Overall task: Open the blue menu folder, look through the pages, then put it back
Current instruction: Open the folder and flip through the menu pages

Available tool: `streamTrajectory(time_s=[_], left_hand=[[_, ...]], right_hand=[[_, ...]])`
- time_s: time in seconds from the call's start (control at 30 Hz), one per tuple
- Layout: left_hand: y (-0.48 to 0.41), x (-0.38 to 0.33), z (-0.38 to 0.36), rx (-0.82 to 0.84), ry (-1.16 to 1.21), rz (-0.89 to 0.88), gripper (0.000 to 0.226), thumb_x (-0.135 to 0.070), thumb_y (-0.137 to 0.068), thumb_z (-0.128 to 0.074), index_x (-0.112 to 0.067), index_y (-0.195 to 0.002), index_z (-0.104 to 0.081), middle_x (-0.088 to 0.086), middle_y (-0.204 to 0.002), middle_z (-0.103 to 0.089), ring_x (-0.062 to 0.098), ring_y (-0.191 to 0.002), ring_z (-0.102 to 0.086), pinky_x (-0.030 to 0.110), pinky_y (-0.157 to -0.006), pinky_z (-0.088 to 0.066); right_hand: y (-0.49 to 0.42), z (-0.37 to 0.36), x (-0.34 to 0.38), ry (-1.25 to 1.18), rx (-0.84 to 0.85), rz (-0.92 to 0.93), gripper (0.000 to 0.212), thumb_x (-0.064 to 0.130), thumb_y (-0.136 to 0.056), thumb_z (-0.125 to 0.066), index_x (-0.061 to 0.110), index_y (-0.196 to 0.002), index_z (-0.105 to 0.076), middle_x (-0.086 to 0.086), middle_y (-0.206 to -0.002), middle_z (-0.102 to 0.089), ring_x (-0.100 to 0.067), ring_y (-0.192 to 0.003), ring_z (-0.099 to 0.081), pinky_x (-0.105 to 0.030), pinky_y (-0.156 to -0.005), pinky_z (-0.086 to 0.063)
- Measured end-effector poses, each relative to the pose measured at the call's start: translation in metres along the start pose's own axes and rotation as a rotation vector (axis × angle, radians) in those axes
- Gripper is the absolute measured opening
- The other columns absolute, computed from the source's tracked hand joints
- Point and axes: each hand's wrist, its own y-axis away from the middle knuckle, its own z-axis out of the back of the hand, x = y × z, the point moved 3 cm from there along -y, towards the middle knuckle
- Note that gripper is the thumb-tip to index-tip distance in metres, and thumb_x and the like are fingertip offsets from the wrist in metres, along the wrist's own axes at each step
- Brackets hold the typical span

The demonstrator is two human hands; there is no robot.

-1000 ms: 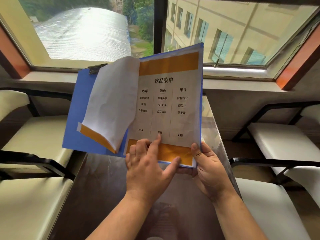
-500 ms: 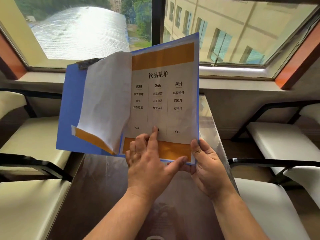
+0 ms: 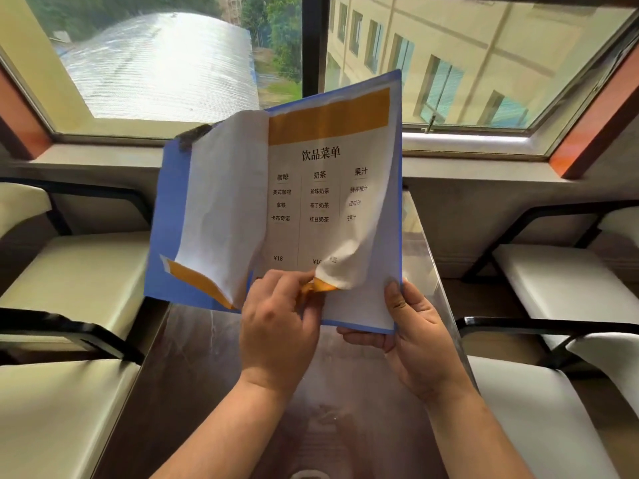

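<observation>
Fingers of our left hand [image 3: 276, 326] pinch the crumpled orange-edged lower corner of the white drinks page [image 3: 321, 209] at 6 o'clock in the open blue plastic menu folder [image 3: 162, 236] — held upright above the glossy brown table [image 3: 193, 375] — while our right hand [image 3: 418, 344] clamps its 5 o'clock corner.

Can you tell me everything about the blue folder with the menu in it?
The blue menu folder is thin, plastic-looking, open and held tilted above the dark table. White pages with orange bands sit inside. One page curls leftward. The left hand pinches the drinks page's bottom corner, lifting it. The right hand holds the folder's lower right corner.
</observation>
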Motion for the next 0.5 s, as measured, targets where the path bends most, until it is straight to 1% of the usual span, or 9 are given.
streamTrajectory(time_s=[0.03, 0.1, 0.17, 0.23, 0.3, 0.33, 0.37, 0.43, 0.5], left_hand=[[0.0, 0.003, 0.002, -0.042, 0.035, 0.004, 0.014, -0.031, -0.095, -0.07, -0.016, -0.095, -0.073, -0.005, -0.085, -0.064, 0.018, -0.078, -0.058, 0.03, -0.071, -0.047], [0.0, 0.012, 0.006, -0.099, 0.137, 0.124, 0.024, -0.037, -0.102, -0.066, -0.017, -0.088, -0.066, -0.005, -0.078, -0.061, 0.017, -0.07, -0.056, 0.034, -0.06, -0.05], [0.0, 0.021, 0.011, -0.155, 0.222, 0.311, 0.029, -0.049, -0.1, -0.065, -0.022, -0.089, -0.062, -0.01, -0.076, -0.063, 0.016, -0.071, -0.062, 0.037, -0.063, -0.054], [0.003, 0.028, 0.017, -0.215, 0.315, 0.437, 0.032, -0.057, -0.097, -0.064, -0.027, -0.106, -0.068, -0.024, -0.087, -0.065, -0.001, -0.08, -0.067, 0.027, -0.073, -0.055], [0.003, 0.036, 0.022, -0.258, 0.408, 0.522, 0.046, -0.056, -0.098, -0.061, -0.019, -0.124, -0.068, -0.027, -0.099, -0.067, -0.018, -0.085, -0.064, 0.003, -0.073, -0.048], [0.002, 0.042, 0.024, -0.285, 0.42, 0.564, 0.047, -0.053, -0.1, -0.059, -0.015, -0.127, -0.067, -0.022, -0.102, -0.069, -0.017, -0.085, -0.063, -0.003, -0.07, -0.044], [0.0, 0.05, 0.027, -0.317, 0.414, 0.607, 0.046, -0.05, -0.103, -0.058, -0.012, -0.125, -0.068, -0.014, -0.103, -0.071, -0.011, -0.086, -0.062, -0.003, -0.068, -0.042], [-0.002, 0.065, 0.031, -0.393, 0.394, 0.689, 0.038, -0.044, -0.106, -0.058, -0.009, -0.115, -0.069, -0.003, -0.105, -0.069, 0.005, -0.097, -0.061, 0.012, -0.076, -0.044], [-0.004, 0.076, 0.034, -0.435, 0.384, 0.751, 0.027, -0.042, -0.106, -0.058, -0.016, -0.108, -0.066, -0.005, -0.098, -0.066, 0.013, -0.099, -0.059, 0.022, -0.082, -0.041]], right_hand=[[0.0, 0.004, 0.0, 0.01, -0.009, -0.002, 0.055, 0.057, -0.083, -0.082, 0.021, -0.124, -0.075, -0.021, -0.116, -0.078, -0.055, -0.088, -0.076, -0.054, -0.067, -0.067], [-0.001, 0.011, 0.001, 0.019, -0.02, -0.008, 0.056, 0.057, -0.084, -0.081, 0.021, -0.126, -0.074, -0.018, -0.119, -0.078, -0.054, -0.091, -0.076, -0.053, -0.067, -0.068], [-0.002, 0.018, 0.002, 0.008, -0.057, -0.004, 0.054, 0.056, -0.084, -0.082, 0.022, -0.125, -0.075, -0.013, -0.121, -0.078, -0.047, -0.097, -0.077, -0.051, -0.066, -0.068], [-0.003, 0.026, 0.001, -0.013, -0.088, 0.003, 0.04, 0.047, -0.092, -0.074, 0.023, -0.123, -0.077, -0.01, -0.122, -0.078, -0.04, -0.101, -0.078, -0.049, -0.064, -0.068], [-0.005, 0.031, -0.002, -0.04, -0.094, 0.003, 0.03, 0.037, -0.099, -0.062, 0.024, -0.121, -0.078, -0.01, -0.121, -0.079, -0.036, -0.1, -0.078, -0.049, -0.061, -0.068], [-0.005, 0.033, -0.003, -0.056, -0.097, -0.001, 0.03, 0.035, -0.099, -0.059, 0.024, -0.121, -0.078, -0.01, -0.121, -0.079, -0.036, -0.098, -0.079, -0.048, -0.059, -0.068], [-0.005, 0.034, -0.003, -0.07, -0.1, -0.006, 0.031, 0.034, -0.099, -0.058, 0.024, -0.121, -0.078, -0.01, -0.121, -0.079, -0.036, -0.097, -0.079, -0.048, -0.058, -0.068], [-0.005, 0.035, -0.003, -0.093, -0.113, -0.01, 0.031, 0.033, -0.099, -0.057, 0.025, -0.119, -0.079, -0.01, -0.121, -0.08, -0.036, -0.096, -0.08, -0.046, -0.055, -0.068], [-0.006, 0.036, -0.004, -0.11, -0.123, -0.014, 0.03, 0.032, -0.098, -0.057, 0.027, -0.116, -0.08, -0.008, -0.12, -0.08, -0.036, -0.096, -0.08, -0.046, -0.053, -0.068]])
